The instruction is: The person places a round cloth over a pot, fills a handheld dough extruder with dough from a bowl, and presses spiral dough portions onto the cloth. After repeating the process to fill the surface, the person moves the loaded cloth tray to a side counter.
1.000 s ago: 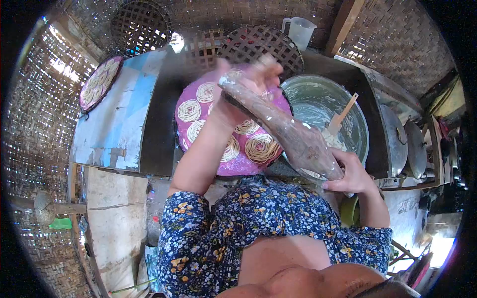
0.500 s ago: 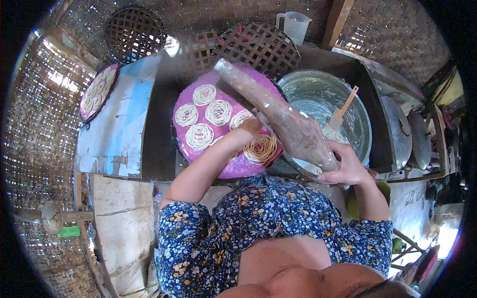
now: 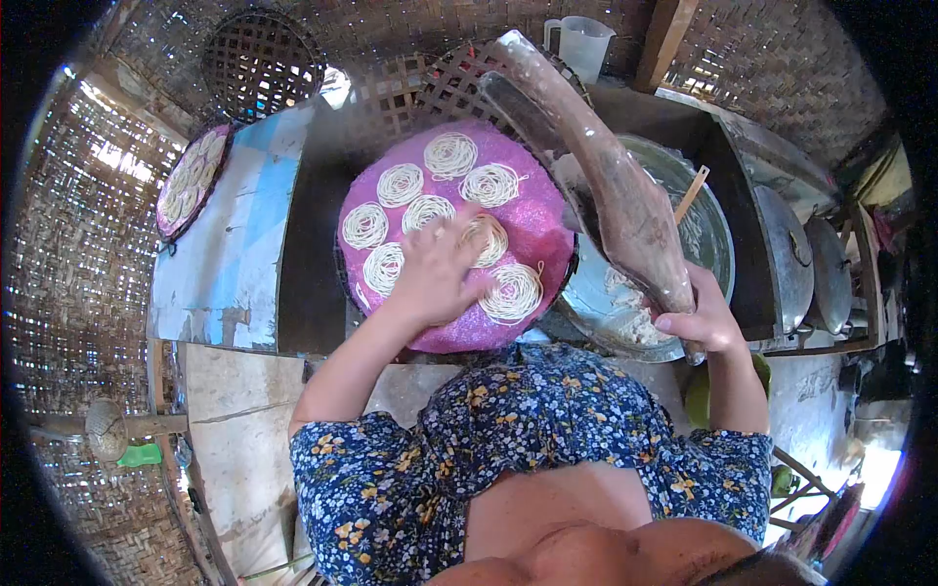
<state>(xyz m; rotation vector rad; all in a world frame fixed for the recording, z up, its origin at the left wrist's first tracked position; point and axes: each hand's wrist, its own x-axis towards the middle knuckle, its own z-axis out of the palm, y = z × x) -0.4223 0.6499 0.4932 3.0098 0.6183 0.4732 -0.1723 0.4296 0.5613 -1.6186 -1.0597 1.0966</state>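
My right hand (image 3: pixel 705 314) is wrapped round the lower end of a worn wooden press (image 3: pixel 630 200) with two long arms. The press is tilted up, its arms apart, over the gap between the tray and the basin. Fingers spread, my left hand (image 3: pixel 437 273) hovers at or rests on the noodle nests on the round pink-covered tray (image 3: pixel 445 337); contact is unclear. Several pale coiled noodle nests lie there, among them a nest (image 3: pixel 512 293) near the front edge and a nest (image 3: pixel 450 156) at the back.
Behind the press stands a large metal basin (image 3: pixel 728 264) with white dough (image 3: pixel 640 327) and a wooden-handled spatula (image 3: pixel 691 193). Another tray of nests (image 3: pixel 195 181) is at far left. Woven baskets (image 3: pixel 264 63), a clear jug (image 3: pixel 583 47) and metal lids (image 3: pixel 782 259) surround the worktop.
My left hand has come out from beneath the press and moved left, fingers spread. My right hand has swung the press right and more upright, uncovering nests at the back and right.
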